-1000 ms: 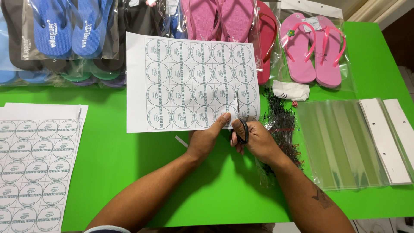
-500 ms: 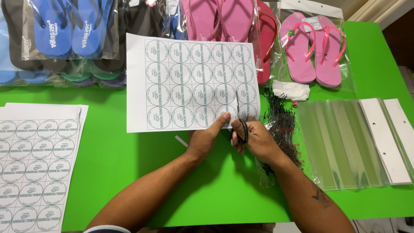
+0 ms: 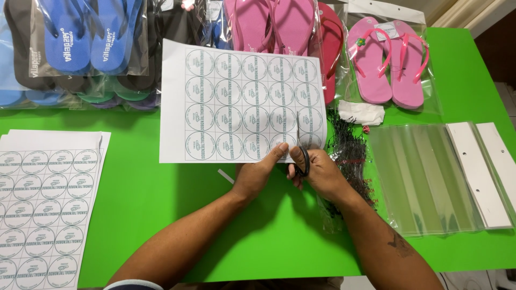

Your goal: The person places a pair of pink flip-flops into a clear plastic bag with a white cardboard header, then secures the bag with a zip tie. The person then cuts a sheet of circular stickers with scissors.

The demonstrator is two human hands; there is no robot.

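Presently, sheet of round labels [image 3: 242, 102] is being pinned flat on green bench [image 3: 161, 215] by left hand [image 3: 258, 174], thumb and fingers pinching bottom edge, so paper is kept taut beside cut. Black-handled scissors [image 3: 301, 150] are being gripped by right hand [image 3: 320, 172], fingers closed through loops, blades being run up between label columns. Spare label sheets [image 3: 45, 204] are lying left; clear bags [image 3: 424, 177] right.
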